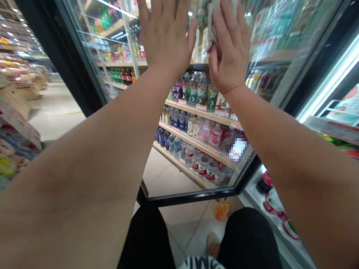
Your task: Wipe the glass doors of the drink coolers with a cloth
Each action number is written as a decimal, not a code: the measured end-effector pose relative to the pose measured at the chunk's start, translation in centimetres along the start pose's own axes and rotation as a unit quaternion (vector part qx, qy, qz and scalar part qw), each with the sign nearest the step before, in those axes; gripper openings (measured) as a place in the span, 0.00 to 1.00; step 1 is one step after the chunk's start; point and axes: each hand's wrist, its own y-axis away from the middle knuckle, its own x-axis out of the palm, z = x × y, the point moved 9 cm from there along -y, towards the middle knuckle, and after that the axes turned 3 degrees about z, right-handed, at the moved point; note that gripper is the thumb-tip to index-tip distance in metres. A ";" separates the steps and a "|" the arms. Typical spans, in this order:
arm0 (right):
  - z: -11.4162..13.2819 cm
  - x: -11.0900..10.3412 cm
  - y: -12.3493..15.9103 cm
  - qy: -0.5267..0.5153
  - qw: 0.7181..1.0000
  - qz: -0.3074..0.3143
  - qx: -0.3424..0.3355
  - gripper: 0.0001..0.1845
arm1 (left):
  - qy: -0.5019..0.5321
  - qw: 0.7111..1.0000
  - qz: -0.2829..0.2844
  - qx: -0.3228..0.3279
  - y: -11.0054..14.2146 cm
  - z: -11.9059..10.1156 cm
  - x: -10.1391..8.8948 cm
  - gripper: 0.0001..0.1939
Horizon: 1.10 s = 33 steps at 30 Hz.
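My left hand (167, 41) lies flat against the upper part of a black-framed glass door (193, 197), fingers spread and nothing in it. Beside it, my right hand (231, 56) presses a greyish-white cloth (212, 30) onto the same pane. Part of the cloth sticks out to the left of the fingers; the rest is hidden under the hand. Both arms reach up and forward, and the tips of the left fingers are cut off by the top edge. Shelves of bottled drinks (202, 91) show in the glass between my forearms.
To the right, a lit cooler interior holds red-and-white packages (273, 203) on a low shelf. An orange item (222, 210) lies on the tiled floor below the door, close to my foot (213, 243). Store displays (22, 74) stand at the left.
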 end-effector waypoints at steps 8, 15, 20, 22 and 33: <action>-1.5 -0.7 0.1 0.064 0.993 -0.070 0.074 0.28 | -0.010 1.000 0.001 -0.013 0.5 -0.4 -0.7 0.36; 0.5 -0.2 0.0 0.049 0.998 -0.024 -0.026 0.28 | -0.021 0.994 0.087 -0.059 0.4 -0.6 -0.7 0.40; -2.1 -0.3 0.0 0.032 0.993 -0.058 0.095 0.29 | 0.011 0.998 0.051 -0.046 0.6 -1.0 -1.3 0.42; -1.6 0.0 -0.1 0.031 0.997 -0.042 0.066 0.29 | -0.006 0.998 0.051 -0.047 0.6 -0.8 -1.1 0.42; -0.7 0.3 -0.1 0.043 0.999 -0.026 0.009 0.28 | -0.023 0.999 0.033 -0.028 0.3 -0.5 -0.7 0.37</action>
